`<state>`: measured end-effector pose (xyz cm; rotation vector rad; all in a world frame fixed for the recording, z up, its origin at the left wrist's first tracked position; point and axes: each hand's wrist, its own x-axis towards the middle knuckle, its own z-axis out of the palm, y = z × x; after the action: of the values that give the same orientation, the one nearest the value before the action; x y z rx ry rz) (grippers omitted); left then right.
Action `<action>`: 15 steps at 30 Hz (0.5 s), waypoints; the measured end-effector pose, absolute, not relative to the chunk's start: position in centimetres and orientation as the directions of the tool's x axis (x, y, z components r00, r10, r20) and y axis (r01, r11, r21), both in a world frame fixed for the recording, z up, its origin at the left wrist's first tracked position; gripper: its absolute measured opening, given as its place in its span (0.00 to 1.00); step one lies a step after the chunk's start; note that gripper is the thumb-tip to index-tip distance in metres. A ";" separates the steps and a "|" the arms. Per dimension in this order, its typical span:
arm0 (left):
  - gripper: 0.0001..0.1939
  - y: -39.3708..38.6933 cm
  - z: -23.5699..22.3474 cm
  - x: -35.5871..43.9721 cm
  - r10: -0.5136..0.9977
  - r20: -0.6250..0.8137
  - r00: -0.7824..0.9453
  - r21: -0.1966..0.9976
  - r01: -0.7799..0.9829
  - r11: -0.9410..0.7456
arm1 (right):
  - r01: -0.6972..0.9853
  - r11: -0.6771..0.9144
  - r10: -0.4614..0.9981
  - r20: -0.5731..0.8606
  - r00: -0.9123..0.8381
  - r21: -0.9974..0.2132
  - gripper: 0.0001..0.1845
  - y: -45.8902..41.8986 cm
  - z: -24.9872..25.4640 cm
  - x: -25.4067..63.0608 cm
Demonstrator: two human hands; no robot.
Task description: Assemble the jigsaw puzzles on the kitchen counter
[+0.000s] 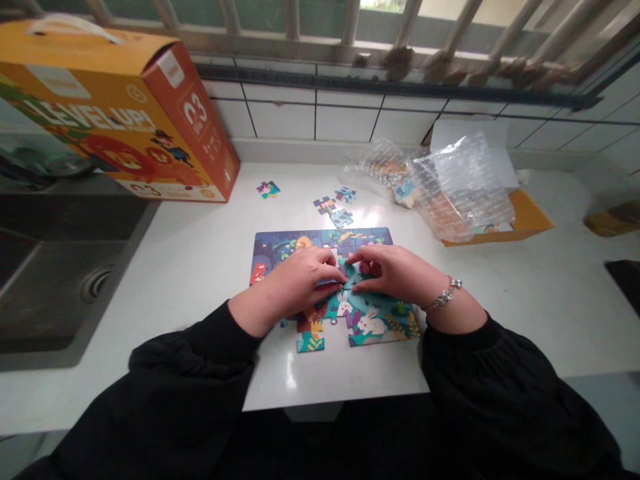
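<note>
A partly joined jigsaw puzzle (373, 323) with white rabbits and plants lies on the white counter. Over its middle, my right hand (387, 270) has finger and thumb on opposite sides of a teal puzzle piece (351, 275). My left hand (310, 277) comes in from the other side, its thumb and forefinger pinched close together at the left edge of that piece. Both hands cover parts of the puzzle. A gap shows in its near edge, between a corner section (311, 337) with yellow leaves and the rabbit part.
Several loose puzzle pieces (341, 217) lie beyond the puzzle. An orange puzzle box (190, 127) stands at the back left, beside a sink (45, 293). At the back right, clear plastic packaging (460, 180) rests on an open orange box (530, 217). A tiled wall borders the counter.
</note>
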<state>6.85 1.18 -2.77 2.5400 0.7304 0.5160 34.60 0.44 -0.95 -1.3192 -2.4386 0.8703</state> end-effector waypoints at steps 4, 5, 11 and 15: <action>0.08 1.2 -2.9 7.1 0.523 0.250 0.815 0.495 0.357 -0.792 | 0.674 0.414 0.823 -0.064 -0.564 -0.612 0.19 0.4 -0.9 34.6; 0.08 1.2 -2.9 7.1 0.516 0.255 0.818 0.489 0.352 -0.798 | 0.670 0.413 0.823 -0.063 -0.565 -0.617 0.18 0.4 -0.9 34.7; 0.08 1.0 -2.9 7.2 0.515 0.243 0.822 0.458 0.370 -0.808 | 0.669 0.364 0.840 -0.081 -0.536 -0.648 0.18 0.4 -0.9 34.7; 0.09 1.0 -2.8 7.1 0.518 0.244 0.820 0.456 0.374 -0.808 | 0.673 0.388 0.826 -0.085 -0.557 -0.630 0.24 0.3 -0.7 34.8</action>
<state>7.14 0.96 -2.78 2.6119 0.6692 0.5080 34.75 0.35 -0.68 -1.3274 -2.4055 0.9188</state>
